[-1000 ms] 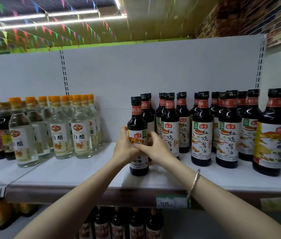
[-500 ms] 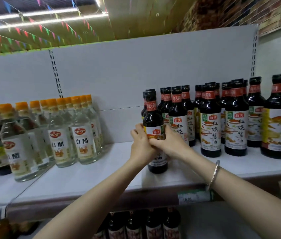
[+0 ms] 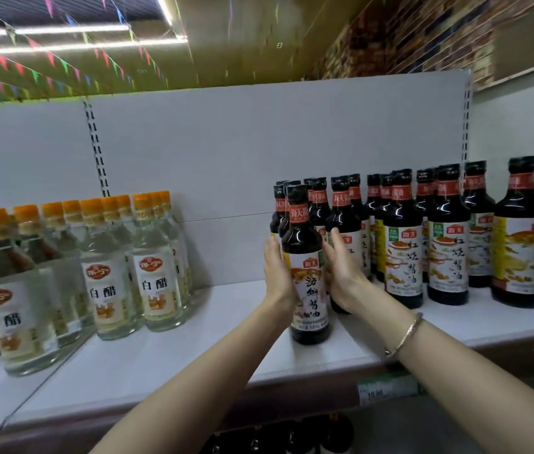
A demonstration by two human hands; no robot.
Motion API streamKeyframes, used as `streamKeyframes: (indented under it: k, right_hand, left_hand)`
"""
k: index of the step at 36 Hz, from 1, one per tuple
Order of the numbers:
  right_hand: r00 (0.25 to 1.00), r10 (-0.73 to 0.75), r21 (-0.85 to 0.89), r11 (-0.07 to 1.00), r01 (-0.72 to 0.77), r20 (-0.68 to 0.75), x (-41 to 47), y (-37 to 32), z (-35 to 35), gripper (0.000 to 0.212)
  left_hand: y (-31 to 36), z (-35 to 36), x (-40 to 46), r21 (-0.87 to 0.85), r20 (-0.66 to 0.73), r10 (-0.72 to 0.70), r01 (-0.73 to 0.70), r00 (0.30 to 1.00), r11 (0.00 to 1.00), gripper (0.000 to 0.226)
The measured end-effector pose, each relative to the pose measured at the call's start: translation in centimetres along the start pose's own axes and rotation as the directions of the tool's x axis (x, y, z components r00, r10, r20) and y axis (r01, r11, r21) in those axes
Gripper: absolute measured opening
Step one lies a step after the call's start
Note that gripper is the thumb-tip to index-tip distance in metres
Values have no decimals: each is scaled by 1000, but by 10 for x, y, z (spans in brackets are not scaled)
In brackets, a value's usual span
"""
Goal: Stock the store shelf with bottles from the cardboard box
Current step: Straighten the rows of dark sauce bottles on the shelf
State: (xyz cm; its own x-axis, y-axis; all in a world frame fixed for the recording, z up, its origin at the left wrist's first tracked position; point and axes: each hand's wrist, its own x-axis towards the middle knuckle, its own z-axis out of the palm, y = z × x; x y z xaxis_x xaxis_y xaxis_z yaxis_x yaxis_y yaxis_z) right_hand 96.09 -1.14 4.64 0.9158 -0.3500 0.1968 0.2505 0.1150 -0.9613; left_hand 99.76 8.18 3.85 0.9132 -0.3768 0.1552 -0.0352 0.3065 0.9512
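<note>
Standing upright on the white store shelf (image 3: 167, 362), near its front edge, a dark soy sauce bottle (image 3: 308, 276) sits between the person's two hands. The left hand (image 3: 278, 273) lies flat against the bottle's left side, fingers straight and pointing up, its grip released rather than wrapped around the glass. The right hand (image 3: 341, 273) presses the right side in the same way, fingers extended along the label, with a thin bracelet (image 3: 405, 335) on that wrist. The bottle stands at the front of a column of matching black-capped bottles, just left of the rows of other soy sauce bottles (image 3: 423, 237) that fill the right part of the shelf. Well apart to the left, across a bare stretch of shelf, stand clear white vinegar bottles (image 3: 134, 267) with orange caps. A price tag (image 3: 387, 389) hangs on the shelf's front rail below the right forearm, and more dark bottle tops show on the shelf underneath.
</note>
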Motion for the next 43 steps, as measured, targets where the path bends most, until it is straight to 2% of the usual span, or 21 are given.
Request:
streamKeyframes:
  k: [5, 8, 13, 18, 32, 39, 43]
  right_hand:
    - [998, 46, 141, 989, -40, -39, 6, 10, 7, 54]
    - [997, 64, 140, 989, -56, -50, 7, 13, 9, 56]
    - [997, 67, 131, 989, -62, -30, 11, 16, 8, 52]
    - [996, 84, 153, 985, -80, -18, 14, 16, 7, 53]
    - [996, 93, 196, 976, -93, 6, 15, 15, 7, 56]
    - [994, 103, 245, 964, -106, 25, 17, 12, 7, 54]
    - [995, 95, 262, 960, -103, 43, 19, 12, 6, 52]
  left_hand:
    - [6, 8, -8, -58, 147, 16, -8, 989, 998, 68]
    - [6, 9, -6, -62, 156, 5, 5, 988, 998, 64]
    - [6, 11, -3, -69, 119, -22, 30, 993, 997, 65]
    - [4, 15, 0, -69, 106, 32, -25, 994, 997, 61]
    - [4, 19, 0, -41, -38, -24, 22, 999, 999, 62]
    - [6, 24, 1, -98, -24, 0, -2, 1000, 995, 53]
    - [5, 25, 3, -116, -38, 0, -4, 999, 993, 57]
